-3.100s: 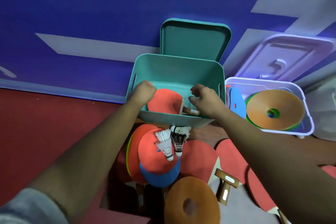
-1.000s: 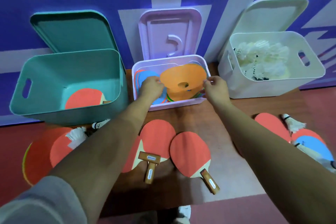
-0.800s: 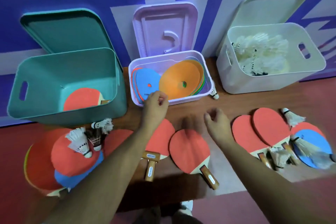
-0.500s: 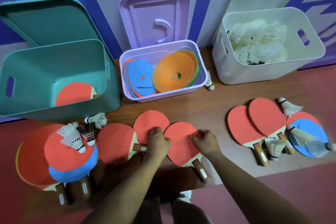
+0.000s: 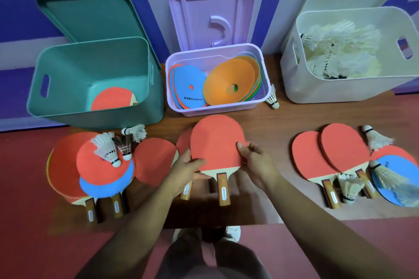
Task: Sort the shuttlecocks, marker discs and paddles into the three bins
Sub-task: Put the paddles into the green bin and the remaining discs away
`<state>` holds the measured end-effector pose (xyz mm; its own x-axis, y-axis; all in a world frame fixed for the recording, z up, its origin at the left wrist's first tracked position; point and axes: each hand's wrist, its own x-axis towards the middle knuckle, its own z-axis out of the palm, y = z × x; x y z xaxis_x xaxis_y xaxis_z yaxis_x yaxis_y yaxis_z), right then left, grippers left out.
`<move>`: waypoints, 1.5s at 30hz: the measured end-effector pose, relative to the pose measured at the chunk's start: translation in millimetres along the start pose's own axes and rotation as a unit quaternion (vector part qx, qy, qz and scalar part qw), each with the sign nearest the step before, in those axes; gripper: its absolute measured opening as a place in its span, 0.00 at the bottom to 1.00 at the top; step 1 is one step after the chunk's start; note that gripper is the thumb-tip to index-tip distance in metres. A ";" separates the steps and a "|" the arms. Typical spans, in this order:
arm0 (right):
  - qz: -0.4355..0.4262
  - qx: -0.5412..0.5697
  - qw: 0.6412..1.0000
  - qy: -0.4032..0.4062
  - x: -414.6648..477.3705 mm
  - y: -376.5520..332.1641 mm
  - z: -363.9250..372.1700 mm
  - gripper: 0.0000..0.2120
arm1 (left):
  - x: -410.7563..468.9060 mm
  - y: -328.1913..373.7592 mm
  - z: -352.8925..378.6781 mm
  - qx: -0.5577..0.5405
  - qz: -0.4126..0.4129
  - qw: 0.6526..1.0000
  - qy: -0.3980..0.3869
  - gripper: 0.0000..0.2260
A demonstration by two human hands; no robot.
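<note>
A red paddle (image 5: 215, 142) is lifted over the wooden board, gripped at its lower left edge by my left hand (image 5: 184, 171) and at its right edge by my right hand (image 5: 257, 164). A second paddle (image 5: 183, 145) lies partly hidden under it. The teal bin (image 5: 149, 106) at left holds one paddle (image 5: 112, 98). Marker discs (image 5: 229, 84) fill the lilac bin (image 5: 215, 110) in the middle. Shuttlecocks (image 5: 340, 52) fill the white bin (image 5: 317, 88) at right.
At left lies a pile of paddles and discs (image 5: 90, 165) with shuttlecocks (image 5: 113, 149) on top. At right lie two paddles (image 5: 328, 154), a blue disc (image 5: 394, 179) and several shuttlecocks. One shuttlecock (image 5: 273, 98) lies beside the lilac bin. All three lids lean open against the wall.
After dropping an orange disc into the lilac bin, both hands came down to the middle paddles. They now hold one paddle raised off the board.
</note>
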<state>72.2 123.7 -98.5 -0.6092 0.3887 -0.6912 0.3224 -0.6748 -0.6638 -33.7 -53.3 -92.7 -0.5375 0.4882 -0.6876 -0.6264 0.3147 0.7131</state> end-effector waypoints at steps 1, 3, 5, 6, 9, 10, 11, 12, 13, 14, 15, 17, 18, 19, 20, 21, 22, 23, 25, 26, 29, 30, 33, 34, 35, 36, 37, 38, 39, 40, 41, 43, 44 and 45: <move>0.005 -0.004 1.000 -0.016 -2.5 -0.7 11.6 0.09 | -4.3 0.0 -10.4 -0.005 0.017 1.000 0.011 0.19; 0.022 -0.032 0.999 -0.037 -0.8 4.4 29.0 0.15 | -13.1 3.0 -36.0 -0.025 0.037 0.997 0.061 0.20; -0.003 -0.147 0.989 -0.025 4.3 18.0 39.9 0.17 | -25.4 3.1 -64.3 -0.041 0.042 0.991 0.116 0.19; -0.051 -0.258 0.964 -0.024 8.3 27.1 42.3 0.14 | -32.7 1.9 -77.7 -0.036 0.049 0.989 0.138 0.19; -0.138 -0.540 0.823 -0.110 11.7 51.8 57.2 0.17 | -54.0 -7.0 -109.5 -0.050 0.073 0.982 0.168 0.21; -0.142 -0.603 0.773 -0.137 14.4 61.7 62.0 0.24 | -59.5 -11.4 -117.4 -0.059 0.074 0.979 0.178 0.21; -0.145 -0.656 0.727 -0.143 13.6 68.3 69.5 0.29 | -64.1 -16.3 -124.0 -0.067 0.075 0.978 0.185 0.21; -0.155 -0.696 0.687 -0.139 14.9 75.0 75.6 0.32 | -68.6 -20.2 -128.7 -0.072 0.075 0.976 0.191 0.21; -0.155 -0.725 0.658 -0.130 14.6 78.6 81.5 0.32 | -72.4 -24.7 -132.6 -0.077 0.076 0.974 0.199 0.21; -0.160 -0.741 0.641 -0.123 16.1 81.7 86.1 0.31 | -76.1 -28.0 -134.7 -0.082 0.076 0.972 0.209 0.20; -0.164 -0.751 0.628 -0.126 16.5 82.4 89.8 0.29 | -79.1 -31.8 -136.7 -0.089 0.075 0.969 0.219 0.19; -0.170 -0.757 0.615 -0.139 19.8 83.7 92.5 0.26 | -83.5 -39.0 -139.1 -0.101 0.072 0.966 0.228 0.18; -0.168 -0.752 0.621 -0.140 20.5 84.7 92.5 0.26 | -85.3 -42.0 -139.5 -0.106 0.073 0.966 0.226 0.17; -0.158 -0.734 0.645 -0.142 18.6 83.1 93.6 0.25 | -86.1 -45.3 -140.2 -0.110 0.075 0.965 0.224 0.16; -0.150 -0.703 0.681 -0.143 16.5 81.0 94.8 0.23 | -86.8 -48.4 -141.3 -0.114 0.077 0.965 0.225 0.15; -0.139 -0.666 0.719 -0.141 11.9 76.6 97.9 0.20 | -88.0 -50.4 -142.1 -0.121 0.080 0.963 0.225 0.15; -0.127 -0.627 0.756 -0.138 6.8 70.9 101.0 0.15 | -90.2 -51.7 -143.3 -0.125 0.083 0.963 0.226 0.14; -0.121 -0.588 0.790 -0.127 0.2 64.8 104.0 0.12 | -92.4 -52.2 -144.3 -0.129 0.085 0.962 0.224 0.14; -0.122 -0.505 0.849 -0.092 -12.1 55.0 106.9 0.09 | -98.0 -47.4 -143.7 -0.139 0.092 0.959 0.227 0.13; -0.122 -0.463 0.874 -0.080 -18.5 50.0 107.5 0.08 | -101.0 -44.0 -143.9 -0.144 0.096 0.957 0.234 0.12; -0.119 -0.350 0.927 -0.066 -40.7 35.6 104.9 0.09 | -113.7 -27.7 -143.1 -0.163 0.116 0.947 0.251 0.07; -0.117 -0.309 0.942 -0.065 -49.4 28.6 103.4 0.09 | -118.4 -22.5 -144.2 -0.169 0.127 0.945 0.251 0.06; -0.118 -0.238 0.962 -0.064 -69.5 10.6 92.9 0.10 | -133.4 -6.3 -150.5 -0.186 0.149 0.939 0.249 0.07; -0.126 -0.225 0.964 -0.064 -73.2 6.4 88.2 0.09 | -138.5 0.5 -152.4 -0.193 0.158 0.936 0.247 0.09; -0.133 -0.218 0.964 -0.071 -79.8 1.8 84.0 0.08 | -143.2 7.3 -155.0 -0.192 0.169 0.935 0.244 0.12; -0.138 -0.201 0.967 -0.080 -85.4 -1.4 80.8 0.06 | -148.7 15.2 -156.7 -0.187 0.181 0.935 0.239 0.14; -0.138 -0.187 0.969 -0.086 -91.0 -5.2 79.3 0.05 | -154.9 24.8 -157.0 -0.182 0.195 0.935 0.234 0.15; -0.140 -0.167 0.972 -0.093 -95.8 -8.9 80.0 0.04 | -160.4 34.4 -158.0 -0.181 0.211 0.933 0.229 0.15; -0.147 -0.157 0.972 -0.099 -101.2 -14.3 83.4 0.03 | -165.5 44.6 -159.3 -0.188 0.226 0.929 0.224 0.14; -0.158 -0.142 0.971 -0.108 -104.8 -19.9 88.6 0.03 | -169.9 55.4 -160.6 -0.201 0.243 0.924 0.216 0.14; -0.167 -0.132 0.971 -0.113 -107.3 -26.6 96.0 0.04 | -172.1 66.0 -163.2 -0.216 0.258 0.919 0.207 0.14; -0.177 -0.118 0.971 -0.113 -108.2 -41.8 117.1 0.05 | -172.0 87.3 -172.0 -0.248 0.285 0.906 0.189 0.16; -0.184 -0.113 0.970 -0.116 -107.1 -49.0 130.1 0.05 | -171.2 97.8 -177.3 -0.261 0.295 0.901 0.184 0.16; -0.191 -0.112 0.968 -0.117 -105.2 -55.6 143.7 0.05 | -170.0 107.9 -183.6 -0.267 0.301 0.897 0.183 0.15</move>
<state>14.2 30.2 52.2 -0.8544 0.4121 -0.3164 0.1742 -0.3463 -0.9218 -113.5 -251.8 76.0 -0.9573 0.1087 -0.2680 -0.2890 -0.3986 0.8704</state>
